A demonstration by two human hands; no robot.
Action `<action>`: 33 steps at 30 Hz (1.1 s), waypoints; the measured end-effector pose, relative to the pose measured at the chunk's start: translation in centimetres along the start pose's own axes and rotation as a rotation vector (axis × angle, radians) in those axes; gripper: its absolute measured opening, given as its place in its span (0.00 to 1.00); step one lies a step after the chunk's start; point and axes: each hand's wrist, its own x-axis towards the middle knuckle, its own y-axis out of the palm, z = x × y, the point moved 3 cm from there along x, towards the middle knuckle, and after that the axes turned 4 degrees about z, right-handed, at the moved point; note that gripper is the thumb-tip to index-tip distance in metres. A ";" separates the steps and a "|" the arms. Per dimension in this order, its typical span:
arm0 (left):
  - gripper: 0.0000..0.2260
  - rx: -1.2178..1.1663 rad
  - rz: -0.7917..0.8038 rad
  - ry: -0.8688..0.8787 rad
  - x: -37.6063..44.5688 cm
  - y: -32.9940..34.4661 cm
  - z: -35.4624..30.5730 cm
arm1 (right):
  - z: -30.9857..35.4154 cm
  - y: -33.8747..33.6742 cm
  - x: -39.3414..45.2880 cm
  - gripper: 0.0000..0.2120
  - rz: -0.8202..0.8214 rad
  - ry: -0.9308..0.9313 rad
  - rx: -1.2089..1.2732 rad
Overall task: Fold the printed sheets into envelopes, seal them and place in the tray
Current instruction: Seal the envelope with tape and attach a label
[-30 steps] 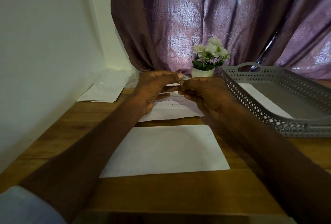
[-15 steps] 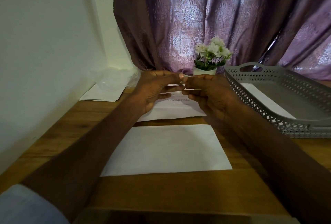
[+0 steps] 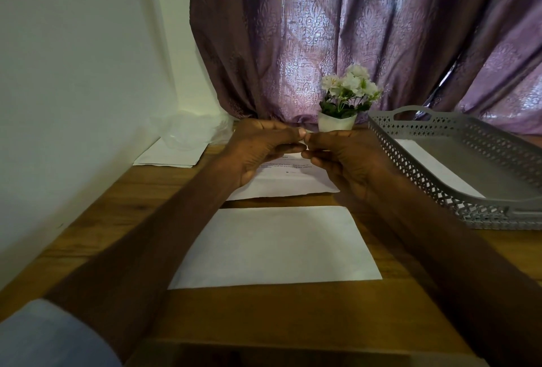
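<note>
A white envelope [image 3: 275,246] lies flat on the wooden table in front of me. Behind it lies a printed sheet [image 3: 287,183], partly hidden by my hands. My left hand [image 3: 264,148] and my right hand [image 3: 344,157] are raised above that sheet, fingertips meeting. Together they pinch a small white piece [image 3: 306,147]; I cannot tell what it is. A grey perforated tray [image 3: 416,179] stands to the right, with a white envelope [image 3: 437,170] lying inside it.
A small white pot of white flowers [image 3: 337,122] stands at the back, just beyond my hands. A purple curtain hangs behind the table. A white wall runs along the left. White papers [image 3: 173,157] under crumpled clear plastic [image 3: 190,132] sit at the back left corner.
My fingertips have drawn slightly closer together around the small piece. Both hands stay in the same place above the printed sheet.
</note>
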 end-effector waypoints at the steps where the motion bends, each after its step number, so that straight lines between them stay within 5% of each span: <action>1: 0.07 0.001 0.004 0.002 0.0 0.0 0.0 | 0.0 0.0 0.0 0.07 -0.006 0.001 -0.009; 8: 0.11 -0.020 0.040 -0.023 0.2 -0.5 0.0 | 1.2 -0.2 -0.8 0.15 -0.050 -0.014 -0.105; 17: 0.12 0.171 0.125 -0.015 -0.3 -0.2 -0.1 | 2.9 -0.6 -2.3 0.13 0.084 -0.223 -0.454; 25: 0.06 0.284 0.055 0.113 -0.3 0.3 -0.9 | 2.7 -1.4 -3.2 0.07 0.025 -0.246 -0.925; 33: 0.07 0.781 0.000 0.411 -1.4 1.9 -1.1 | 2.4 -3.7 -10.3 0.04 0.030 -0.039 -0.586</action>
